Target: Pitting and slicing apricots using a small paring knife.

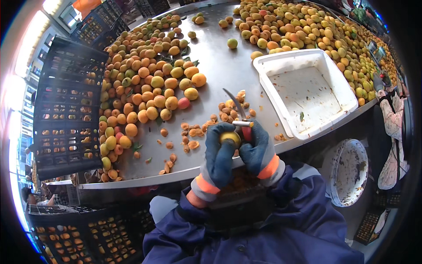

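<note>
Gloved in dark blue and grey with an orange cuff band, my left hand (218, 154) is closed around a yellow-green apricot (230, 139). My right hand (258, 150), in a matching glove, grips the red handle of a curved-blade knife (240, 111). Its blade points up and away to the left, just beyond the fruit; whether it touches the apricot, I cannot tell. Both hands are close together over the near edge of the metal table (210, 66). Just past them lie brown apricot pits (226, 115) and scraps of flesh (193, 144).
Whole apricots (151, 83) are heaped left, another pile (299, 26) far right. A white plastic tub (303, 88) with scraps stands right of my hands. Black crates (68, 105) stand at the left, one (70, 237) below holding fruit. A stained white bucket (349, 171) is low right.
</note>
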Motion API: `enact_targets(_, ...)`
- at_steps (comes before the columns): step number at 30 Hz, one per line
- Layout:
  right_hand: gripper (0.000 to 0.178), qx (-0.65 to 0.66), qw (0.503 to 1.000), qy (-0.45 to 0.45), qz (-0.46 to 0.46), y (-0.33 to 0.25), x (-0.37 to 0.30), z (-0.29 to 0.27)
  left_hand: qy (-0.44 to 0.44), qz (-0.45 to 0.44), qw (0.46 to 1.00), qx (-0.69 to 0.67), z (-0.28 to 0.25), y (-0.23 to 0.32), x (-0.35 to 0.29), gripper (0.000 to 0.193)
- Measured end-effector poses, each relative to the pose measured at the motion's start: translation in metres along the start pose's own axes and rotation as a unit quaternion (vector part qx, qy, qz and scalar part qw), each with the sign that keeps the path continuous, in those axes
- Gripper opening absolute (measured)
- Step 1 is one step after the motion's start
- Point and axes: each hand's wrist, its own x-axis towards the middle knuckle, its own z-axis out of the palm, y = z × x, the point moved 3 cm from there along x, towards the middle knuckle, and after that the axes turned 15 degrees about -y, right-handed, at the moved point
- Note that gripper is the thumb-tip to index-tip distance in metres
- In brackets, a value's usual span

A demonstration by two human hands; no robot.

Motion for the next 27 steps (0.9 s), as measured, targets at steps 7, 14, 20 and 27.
enact_targets(7,0.018,0.042,0.997,0.067,0.009,0.001,0.004,-0.008,0.051,-0.042,0.879,-0.472,-0.009,-0.018,0.004,0.041)
enact_targets(14,0.022,-0.048,0.998,-0.034,-0.014,-0.015,-0.009,-0.003,0.054,-0.026,0.906,-0.42,-0.014,-0.017,0.002,0.036)
enact_targets(20,0.031,0.076,0.997,0.003,0.019,-0.006,0.002,0.0,0.001,-0.055,0.957,-0.285,-0.01,-0.008,0.002,0.037)
enact_targets(27,0.026,0.091,0.996,-0.014,-0.021,-0.001,-0.003,-0.001,0.024,-0.093,0.955,-0.28,-0.009,-0.004,0.0,0.03)
